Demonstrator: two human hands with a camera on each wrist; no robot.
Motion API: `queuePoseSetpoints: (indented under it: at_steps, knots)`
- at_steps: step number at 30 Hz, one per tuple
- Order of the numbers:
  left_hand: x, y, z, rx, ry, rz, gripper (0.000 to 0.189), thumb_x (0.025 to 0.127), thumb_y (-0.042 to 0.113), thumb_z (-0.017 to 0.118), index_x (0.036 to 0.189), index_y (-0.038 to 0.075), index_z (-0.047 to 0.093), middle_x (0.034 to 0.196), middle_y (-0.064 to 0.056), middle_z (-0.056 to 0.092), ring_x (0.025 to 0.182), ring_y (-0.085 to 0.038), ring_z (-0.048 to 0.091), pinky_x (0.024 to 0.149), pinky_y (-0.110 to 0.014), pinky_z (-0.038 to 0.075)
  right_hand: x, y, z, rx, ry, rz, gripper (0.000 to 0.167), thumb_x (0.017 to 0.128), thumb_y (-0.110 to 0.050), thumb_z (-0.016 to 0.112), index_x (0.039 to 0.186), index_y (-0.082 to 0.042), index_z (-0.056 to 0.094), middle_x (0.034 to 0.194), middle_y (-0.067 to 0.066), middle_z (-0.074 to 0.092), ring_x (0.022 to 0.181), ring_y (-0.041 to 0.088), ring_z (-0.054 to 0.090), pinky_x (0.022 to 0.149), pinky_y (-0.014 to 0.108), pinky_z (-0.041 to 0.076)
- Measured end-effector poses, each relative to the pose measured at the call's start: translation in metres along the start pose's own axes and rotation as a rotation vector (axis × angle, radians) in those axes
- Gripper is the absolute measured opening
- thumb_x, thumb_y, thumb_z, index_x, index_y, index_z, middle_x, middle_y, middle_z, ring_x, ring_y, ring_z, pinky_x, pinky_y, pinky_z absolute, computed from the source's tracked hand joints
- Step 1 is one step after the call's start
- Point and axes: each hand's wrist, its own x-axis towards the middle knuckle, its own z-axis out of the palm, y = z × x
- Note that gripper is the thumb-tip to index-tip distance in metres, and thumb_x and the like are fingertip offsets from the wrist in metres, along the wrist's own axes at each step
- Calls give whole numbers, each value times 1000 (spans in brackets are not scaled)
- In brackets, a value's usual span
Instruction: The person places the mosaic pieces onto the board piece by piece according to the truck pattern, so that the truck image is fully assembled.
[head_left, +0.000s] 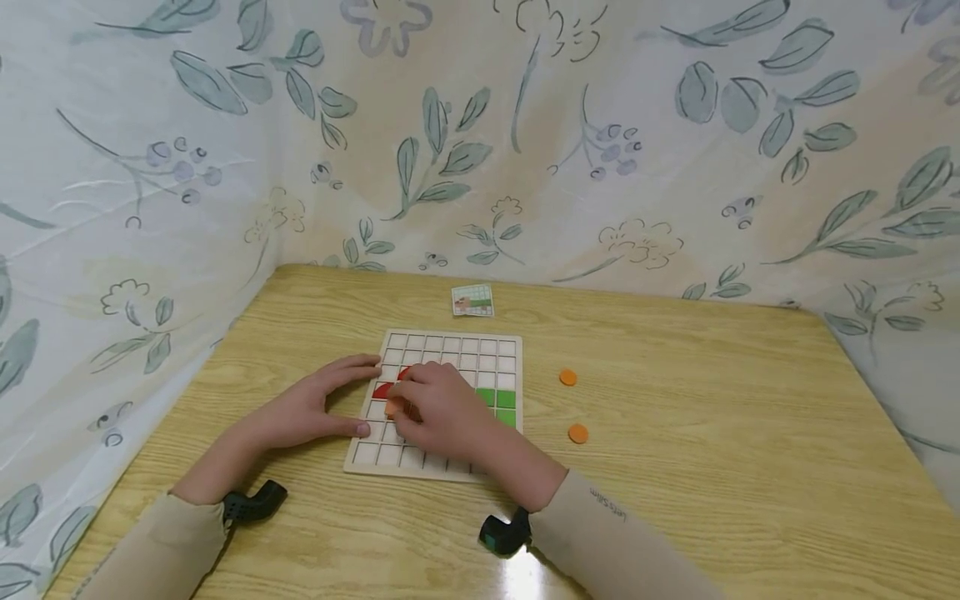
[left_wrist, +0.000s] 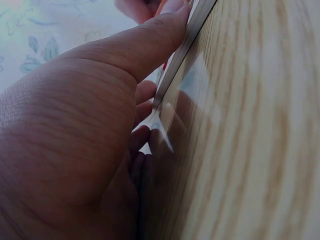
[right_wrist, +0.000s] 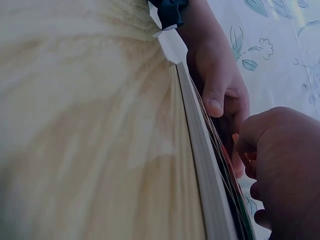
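A wooden grid board (head_left: 390, 456) with pale square cells lies between the two hands. My left hand (head_left: 307, 408) rests at its left edge, thumb and fingers spread apart; in the left wrist view the thumb (left_wrist: 160, 37) presses against the board's side. My right hand (head_left: 450, 412) reaches over the board and pinches a small orange piece (head_left: 392, 408) close above the left cells. Red pieces with a curved edge (head_left: 382, 390) sit in the grid beside its fingertips. Green squares (head_left: 506, 398) fill cells at the right. The right hand hides the board's middle.
Two orange discs (head_left: 567, 377) lie on the wooden table (head_left: 690, 417) to the right of the board. A small picture card (head_left: 472, 300) with a coloured grid lies behind it. Floral cloth (head_left: 525, 167) hangs around the table's back and left sides.
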Motion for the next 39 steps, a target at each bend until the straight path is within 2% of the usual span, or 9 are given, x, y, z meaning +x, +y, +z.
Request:
queuePoseSetpoints:
  at_steps: [6, 10, 17, 25, 39]
  knots:
    - [0, 1, -1, -17, -5, 20, 85, 92, 42, 91, 163, 15, 54, 175, -4, 37, 163, -36, 28, 123, -62, 27, 8, -6, 9, -41, -51, 19, 18, 104, -23, 72, 116, -16, 83, 102, -7, 72, 91, 12, 64, 80, 31, 48]
    - [0, 2, -1, -17, -7, 29, 84, 92, 41, 90, 163, 15, 53, 175, -4, 37, 163, -36, 28, 123, -63, 27, 11, -9, 12, -69, -78, 34, 16, 104, -24, 71, 113, -19, 83, 105, -7, 72, 98, 13, 65, 84, 33, 49]
    - [1, 3, 0, -10, -7, 30, 85, 92, 41, 90, 164, 15, 52, 175, -5, 37, 162, -37, 28, 122, -66, 27, 12, -11, 14, -109, -99, 47, 15, 106, -27, 69, 111, -23, 83, 103, -9, 70, 100, 11, 64, 90, 35, 49]
    - [1, 2, 0, -7, -8, 29, 86, 92, 40, 91, 164, 14, 52, 175, -5, 36, 162, -36, 28, 123, -61, 28, 13, -12, 15, -113, -97, 50, 14, 106, -28, 70, 110, -24, 83, 105, -10, 72, 102, 11, 65, 90, 35, 50]
    - [2, -4, 1, -7, -7, 39, 85, 92, 40, 90, 164, 15, 52, 175, -5, 37, 162, -37, 29, 122, -62, 29, 12, -11, 18, -120, -103, 45, 14, 108, -30, 70, 111, -24, 82, 112, -8, 72, 110, 14, 66, 94, 37, 49]
